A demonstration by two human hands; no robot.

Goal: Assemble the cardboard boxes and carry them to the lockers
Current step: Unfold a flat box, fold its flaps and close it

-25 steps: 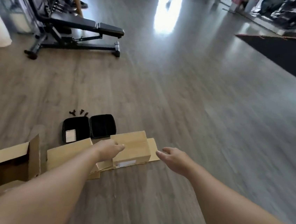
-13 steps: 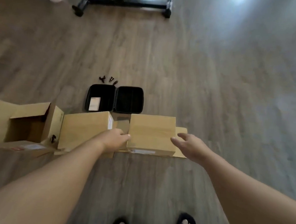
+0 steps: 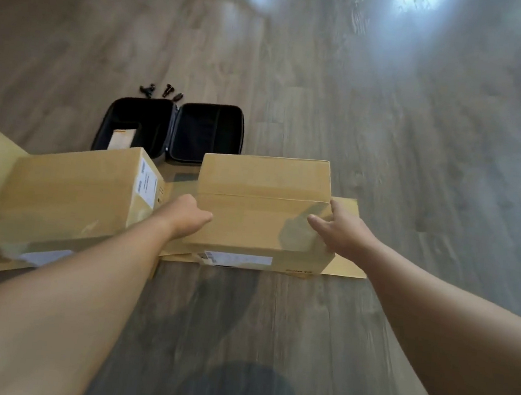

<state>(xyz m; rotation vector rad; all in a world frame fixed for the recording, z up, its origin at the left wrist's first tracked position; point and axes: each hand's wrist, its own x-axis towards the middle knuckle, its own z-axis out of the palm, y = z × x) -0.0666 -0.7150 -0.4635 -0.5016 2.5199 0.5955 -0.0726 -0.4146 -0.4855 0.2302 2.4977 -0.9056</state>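
- Head view: closed cardboard box point(image 3: 261, 210) resting on the wooden floor point(image 3: 390, 114), atop a flat sheet of cardboard point(image 3: 343, 264), squarely ahead between both forearms.
- Long axis running left to right, so each short end faces one hand.
- Left hand point(image 3: 186, 217) pressed against the left end, thumb lying over the top edge; remaining fingers hidden behind the side, so depth of curl impossible to tell.
- Right hand point(image 3: 342, 230) at the right end, fingers spread and fairly straight, touching the top corner and side, nothing clasped.
- Equally near on both sides; probably set for a two-handed squeeze and lift straight up.
- Second closed box point(image 3: 70, 193) just beside on the left, close to the left forearm, likely to be brushed.
- Open black case point(image 3: 170, 130) lying beyond, with small black parts point(image 3: 161, 90) farther off.
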